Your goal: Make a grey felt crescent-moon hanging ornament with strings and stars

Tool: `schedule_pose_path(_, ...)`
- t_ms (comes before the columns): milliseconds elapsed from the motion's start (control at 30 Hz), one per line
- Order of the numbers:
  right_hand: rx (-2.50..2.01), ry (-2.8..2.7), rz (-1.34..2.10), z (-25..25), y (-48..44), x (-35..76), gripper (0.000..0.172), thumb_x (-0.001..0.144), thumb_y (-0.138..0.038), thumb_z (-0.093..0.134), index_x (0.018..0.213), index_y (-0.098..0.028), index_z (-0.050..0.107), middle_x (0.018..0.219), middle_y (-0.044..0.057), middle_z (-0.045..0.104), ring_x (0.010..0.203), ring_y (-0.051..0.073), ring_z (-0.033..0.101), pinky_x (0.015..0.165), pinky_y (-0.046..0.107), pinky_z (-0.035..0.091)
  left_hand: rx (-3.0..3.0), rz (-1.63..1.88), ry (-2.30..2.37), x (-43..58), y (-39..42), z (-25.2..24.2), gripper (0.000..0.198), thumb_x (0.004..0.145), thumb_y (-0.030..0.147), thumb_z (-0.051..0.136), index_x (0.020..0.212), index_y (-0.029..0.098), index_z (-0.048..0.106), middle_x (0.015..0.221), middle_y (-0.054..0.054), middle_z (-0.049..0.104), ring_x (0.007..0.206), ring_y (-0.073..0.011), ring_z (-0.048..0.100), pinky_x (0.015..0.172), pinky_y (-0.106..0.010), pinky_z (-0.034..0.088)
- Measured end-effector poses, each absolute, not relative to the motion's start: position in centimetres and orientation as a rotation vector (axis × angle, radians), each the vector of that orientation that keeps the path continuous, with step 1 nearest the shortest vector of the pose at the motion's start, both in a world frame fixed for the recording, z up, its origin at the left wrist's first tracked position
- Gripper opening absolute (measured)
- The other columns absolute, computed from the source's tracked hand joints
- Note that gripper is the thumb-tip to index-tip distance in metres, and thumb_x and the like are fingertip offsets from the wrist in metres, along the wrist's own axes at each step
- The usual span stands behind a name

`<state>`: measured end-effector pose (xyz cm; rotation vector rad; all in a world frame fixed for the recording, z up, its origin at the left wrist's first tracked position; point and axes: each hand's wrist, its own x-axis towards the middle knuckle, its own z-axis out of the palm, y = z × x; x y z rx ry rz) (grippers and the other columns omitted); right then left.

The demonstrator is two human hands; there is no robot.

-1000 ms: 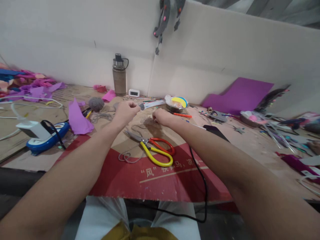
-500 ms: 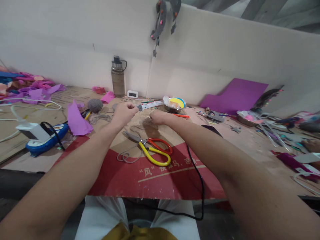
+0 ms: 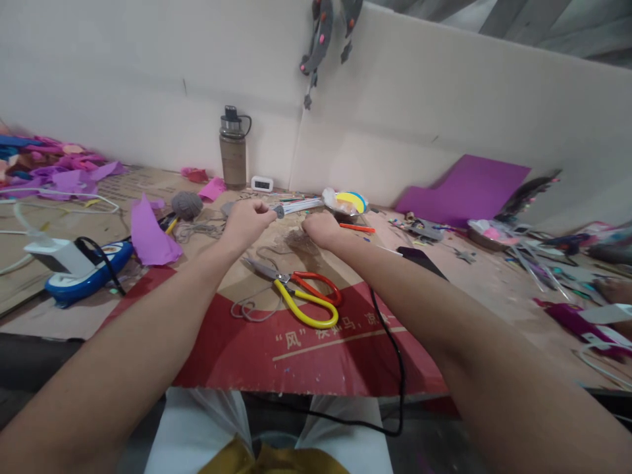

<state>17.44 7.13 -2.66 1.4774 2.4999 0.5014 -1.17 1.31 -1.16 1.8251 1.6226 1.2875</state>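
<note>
Both my arms reach far out over a cardboard sheet point(image 3: 306, 349) with a red band. My left hand point(image 3: 248, 220) is closed in a pinch on a small grey piece point(image 3: 279, 211) held just above the cardboard. My right hand point(image 3: 322, 230) is closed, knuckles down, beside a tangle of grey yarn point(image 3: 296, 241); what its fingers hold is hidden. Scissors with one yellow and one red handle point(image 3: 301, 293) lie on the cardboard just nearer to me than the hands. A loose loop of grey yarn point(image 3: 251, 308) lies left of them.
A grey yarn ball point(image 3: 186, 205), a purple felt scrap point(image 3: 149, 236) and a blue-and-white device point(image 3: 81, 270) lie at left. A bottle point(image 3: 233, 150) and small clock point(image 3: 261, 184) stand by the wall. A bowl point(image 3: 345, 204), purple sheet point(image 3: 467, 187) and craft litter fill the right. A black cable point(image 3: 397, 368) crosses the cardboard.
My hands have stayed almost in place; the right hand shifted slightly right of the yarn tangle. The view moved a little.
</note>
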Motion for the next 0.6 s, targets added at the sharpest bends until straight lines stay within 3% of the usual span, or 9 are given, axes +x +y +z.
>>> schedule_pose_path(100, 1.407, 2.507, 0.529, -2.8, 7.2, 17.1, 0.032, 0.086, -0.006, 0.042, 0.100, -0.009, 0.070, 0.110, 0.021, 0.068, 0.107, 0.030, 0.062, 0.092, 0.042, 0.043, 1.831, 1.300, 1.599, -1.1, 1.2, -1.1, 0.014, 0.067, 0.030, 0.059, 0.063, 0.017, 0.060, 0.057, 0.000, 0.059, 0.058, -0.0134, 0.052, 0.055, -0.025, 0.036)
schedule_pose_path(267, 1.377, 2.451, 0.481, -2.2, 7.9, 16.6, 0.031, 0.083, -0.006, 0.048, 0.106, -0.007, 0.070, 0.111, 0.023, 0.067, 0.106, 0.029, 0.063, 0.087, 0.035, 0.048, 1.836, 1.289, 1.617, -0.8, 0.5, -0.3, 0.012, 0.067, 0.025, 0.059, 0.058, 0.017, 0.058, 0.054, 0.001, 0.056, 0.056, -0.0122, 0.049, 0.056, -0.026, 0.036)
schedule_pose_path(600, 1.281, 2.318, 0.299, -0.4, 9.1, 15.4, 0.032, 0.077, -0.006, 0.058, 0.105, -0.010, 0.072, 0.108, 0.015, 0.070, 0.097, 0.024, 0.065, 0.082, 0.028, 0.046, 1.852, 1.240, 1.628, -1.0, 1.4, -1.9, 0.012, 0.067, 0.026, 0.057, 0.058, 0.017, 0.057, 0.054, 0.000, 0.055, 0.057, -0.0136, 0.049, 0.055, -0.026, 0.035)
